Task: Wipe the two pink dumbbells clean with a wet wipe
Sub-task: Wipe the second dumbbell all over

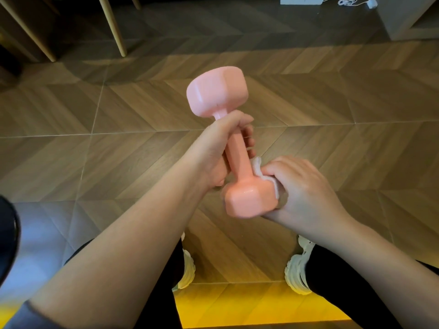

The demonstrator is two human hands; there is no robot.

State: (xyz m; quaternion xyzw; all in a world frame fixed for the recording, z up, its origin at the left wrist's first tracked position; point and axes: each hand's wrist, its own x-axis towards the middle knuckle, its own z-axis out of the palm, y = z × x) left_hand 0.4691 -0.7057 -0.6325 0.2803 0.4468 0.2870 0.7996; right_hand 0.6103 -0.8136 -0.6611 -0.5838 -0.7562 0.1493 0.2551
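One pink dumbbell (237, 150) is held tilted in the air above the wooden floor, one head up and away, the other down and near me. My left hand (211, 150) grips its handle. My right hand (301, 193) wraps around the right side of the lower head and presses a white wet wipe (261, 172) against it; most of the wipe is hidden under the fingers. The lower head looks glossy and wet. A second dumbbell is not in view.
Herringbone wood floor (332, 103) lies below. My legs in black trousers and white shoes (297, 269) are at the bottom. Wooden furniture legs (114, 27) stand at the top left, a white cable (349, 2) and a grey cabinet (408, 17) at the top right.
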